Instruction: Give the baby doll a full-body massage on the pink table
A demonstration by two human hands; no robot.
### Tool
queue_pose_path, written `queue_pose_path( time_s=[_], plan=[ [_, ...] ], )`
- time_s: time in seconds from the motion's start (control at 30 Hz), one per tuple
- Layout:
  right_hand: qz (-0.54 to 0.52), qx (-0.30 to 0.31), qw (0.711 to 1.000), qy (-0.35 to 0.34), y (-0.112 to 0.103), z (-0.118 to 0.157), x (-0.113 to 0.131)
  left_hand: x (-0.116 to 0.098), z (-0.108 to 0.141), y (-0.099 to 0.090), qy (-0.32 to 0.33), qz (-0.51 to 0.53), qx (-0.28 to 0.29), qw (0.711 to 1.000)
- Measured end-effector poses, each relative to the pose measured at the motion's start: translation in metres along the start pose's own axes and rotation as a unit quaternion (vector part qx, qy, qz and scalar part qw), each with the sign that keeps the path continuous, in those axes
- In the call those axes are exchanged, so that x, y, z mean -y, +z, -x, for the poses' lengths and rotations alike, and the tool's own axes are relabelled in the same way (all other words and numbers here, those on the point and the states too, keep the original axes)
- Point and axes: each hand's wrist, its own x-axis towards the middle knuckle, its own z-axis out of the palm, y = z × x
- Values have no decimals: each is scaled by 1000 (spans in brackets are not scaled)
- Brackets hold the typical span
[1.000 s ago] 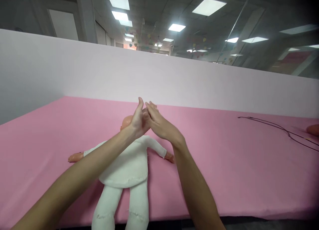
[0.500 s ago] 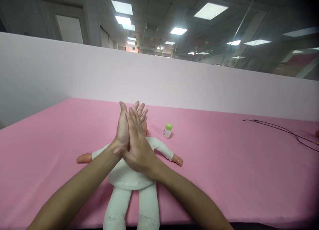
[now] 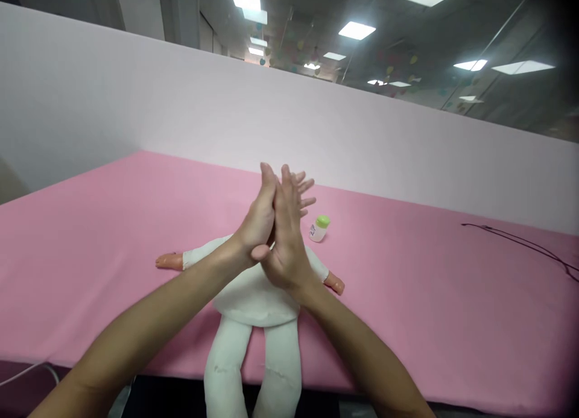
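Observation:
Palm against palm, my left hand (image 3: pixel 261 216) and my right hand (image 3: pixel 287 240) are pressed together above a doll (image 3: pixel 257 294) in white clothes. Fingers of both hands are stretched out, and those of my left hand fan out behind my right. Nothing shows between the palms. The doll lies on its back on a pink cloth (image 3: pixel 407 297) with its arms spread; my hands hide its head. Just right of my hands stands a small white bottle (image 3: pixel 319 230) with a green lid.
Thin dark cords (image 3: pixel 525 242) lie on the cloth at the right. A low white wall (image 3: pixel 289 119) runs behind the cloth, with glass above it. At the lower left, a white cable (image 3: pixel 43 365) hangs by the cloth's front edge.
The view has tilted down and turned a little. My hands, still together, sit farther right and higher in the picture, and my left fingers are spread wider. Doll and bottle look undisturbed.

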Motion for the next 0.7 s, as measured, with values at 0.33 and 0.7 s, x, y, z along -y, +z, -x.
queue_pose_path(
  time_s=[0.33, 0.7],
  plan=[
    [-13, 136, 977, 161, -44, -18, -45, -32, 3, -39, 20, -426, 117, 897],
    [119, 377, 903, 169, -5, -6, -65, 12, -25, -59, -219, -724, 193, 625]
  ],
)
